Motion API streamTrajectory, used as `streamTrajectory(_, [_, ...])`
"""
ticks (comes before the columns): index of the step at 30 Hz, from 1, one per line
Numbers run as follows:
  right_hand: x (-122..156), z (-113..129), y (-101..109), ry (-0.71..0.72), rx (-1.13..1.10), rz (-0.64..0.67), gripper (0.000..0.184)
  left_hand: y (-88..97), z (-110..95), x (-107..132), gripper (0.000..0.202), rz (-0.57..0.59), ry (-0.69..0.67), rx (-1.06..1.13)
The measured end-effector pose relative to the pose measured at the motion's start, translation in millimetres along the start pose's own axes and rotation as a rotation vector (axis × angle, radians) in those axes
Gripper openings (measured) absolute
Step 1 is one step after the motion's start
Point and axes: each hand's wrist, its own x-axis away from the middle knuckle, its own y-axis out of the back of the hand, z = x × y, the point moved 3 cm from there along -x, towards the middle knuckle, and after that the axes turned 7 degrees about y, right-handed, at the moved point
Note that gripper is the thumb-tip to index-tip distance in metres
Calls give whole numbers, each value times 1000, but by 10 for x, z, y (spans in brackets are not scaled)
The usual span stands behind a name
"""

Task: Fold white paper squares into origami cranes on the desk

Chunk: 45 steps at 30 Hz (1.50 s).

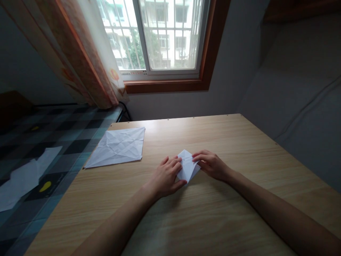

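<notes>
A wooden desk (239, 149) with a pale grain takes up most of the lower view, small dark spots dotted along its far edge. To its left is a bed (66, 131) in a dark checked cover with yellow marks. Beyond the desk, a brown-framed window (173, 46) looks out through bars onto a pale building and some green leaves, and an orange and cream curtain (87, 64) with a tulip print hangs at its left side. A creased white sheet (117, 147) lies spread at the far left corner of the desk, while loose white papers (25, 179) lie on the bed. Near the middle of the desk, the left hand (167, 177) has an open grip, its fingers laid out along the left side of a small folded paper (185, 165) and its thumb at the near tip. The right hand (211, 165) has its grip closed on the paper's right edge, pinching a flap between the fingertips. The folded paper sits between the two hands, kite-shaped, one point towards the window and another towards the person, well apart from the creased sheet
</notes>
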Motion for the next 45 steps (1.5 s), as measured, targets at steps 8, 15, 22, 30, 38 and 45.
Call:
streamTrajectory(8, [-295,-83,-110,-207,-36,154,13,23,-29,4,24,1,17,-33])
streamTrajectory(15, [-304,-132,-226,-262,89,90,6,-25,-35,4,32,-23,8,-58])
streamTrajectory(22, [-281,-143,-238,-291,134,44,8,-48,-34,21,48,-55,-10,-93])
streamTrajectory(30, [-273,-155,-216,-369,453,73,11,-65,-44,21,41,-50,-36,-158])
streamTrajectory(38, [-137,41,-188,-232,619,59,11,-76,-22,10,43,-34,-33,-155])
streamTrajectory(45, [151,256,-280,-179,547,162,41,-72,-9,12,42,-11,-21,-142])
